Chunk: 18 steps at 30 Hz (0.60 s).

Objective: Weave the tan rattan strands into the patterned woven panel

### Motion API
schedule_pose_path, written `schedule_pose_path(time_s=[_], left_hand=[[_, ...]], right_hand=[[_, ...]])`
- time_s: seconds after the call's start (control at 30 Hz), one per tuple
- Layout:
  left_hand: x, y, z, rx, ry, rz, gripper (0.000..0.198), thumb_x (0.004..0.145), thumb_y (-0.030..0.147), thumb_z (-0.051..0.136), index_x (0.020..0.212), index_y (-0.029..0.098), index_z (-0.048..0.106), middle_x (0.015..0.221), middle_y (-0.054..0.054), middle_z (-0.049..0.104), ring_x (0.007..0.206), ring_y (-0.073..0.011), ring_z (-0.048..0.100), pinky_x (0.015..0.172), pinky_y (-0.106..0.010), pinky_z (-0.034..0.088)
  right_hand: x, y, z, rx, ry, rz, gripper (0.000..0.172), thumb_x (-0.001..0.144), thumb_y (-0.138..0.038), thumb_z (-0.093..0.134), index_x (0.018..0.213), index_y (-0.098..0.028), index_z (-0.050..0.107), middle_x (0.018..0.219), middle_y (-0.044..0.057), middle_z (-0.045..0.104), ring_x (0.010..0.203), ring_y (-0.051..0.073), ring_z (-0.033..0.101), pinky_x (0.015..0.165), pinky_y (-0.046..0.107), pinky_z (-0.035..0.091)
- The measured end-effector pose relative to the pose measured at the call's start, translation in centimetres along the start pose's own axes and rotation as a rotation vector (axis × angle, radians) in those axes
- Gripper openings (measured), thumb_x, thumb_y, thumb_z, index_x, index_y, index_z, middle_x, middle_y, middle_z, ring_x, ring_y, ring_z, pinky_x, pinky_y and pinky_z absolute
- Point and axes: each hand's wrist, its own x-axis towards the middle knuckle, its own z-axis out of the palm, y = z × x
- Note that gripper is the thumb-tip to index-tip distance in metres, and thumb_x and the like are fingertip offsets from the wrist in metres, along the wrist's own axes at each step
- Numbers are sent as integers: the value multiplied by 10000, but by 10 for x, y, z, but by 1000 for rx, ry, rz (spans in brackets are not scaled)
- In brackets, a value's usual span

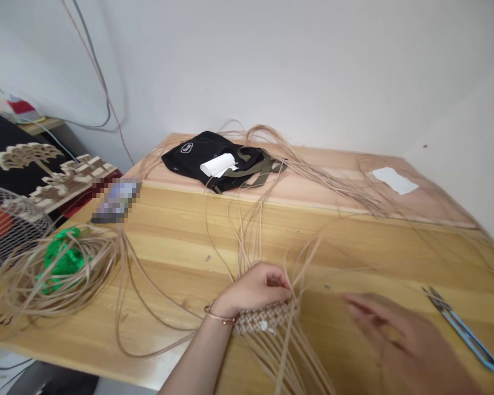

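A small woven piece of tan rattan-like strands [267, 317] lies on the wooden table, its loose ends fanning out towards me and away from me. Over its far edge rests my left hand [257, 286], thumb and fingers closed on the weave near its right end. Several strands stand up just right of those fingertips, and one strand crosses the piece towards me. My right hand [399, 334] is in the air to the right, apart from the weave and blurred by motion; whether it holds a strand I cannot make out. A white scrap [264, 325] sits on the weave.
Blue-handled thread snips [465, 332] lie at the right. A strand coil with green wrapping [66, 260] is at the left, near a fan [14, 230] and a pixelated object [117, 200]. At the back are a black bag [189, 162], long strands and white paper [395, 181].
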Motion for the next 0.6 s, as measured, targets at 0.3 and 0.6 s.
schedule_pose_path(time_s=[0.3, 0.6], left_hand=[[-1, 2, -1, 4, 23, -17, 84, 681, 190, 577, 701, 109, 578, 623, 6, 549, 579, -75, 478, 565, -188, 368], [0, -3, -2, 21, 0, -15, 122, 702, 233, 569, 703, 113, 591, 670, -18, 583, 613, -88, 510, 569, -191, 382]], right_hand=[[33, -50, 67, 423, -156, -21, 209, 724, -322, 507, 834, -195, 632, 740, 26, 553, 722, 173, 529, 655, 296, 424], [99, -34, -38, 971, 115, -8, 486, 678, -328, 612, 1141, -383, 474, 1078, -21, 590, 931, 187, 554, 721, 304, 459]])
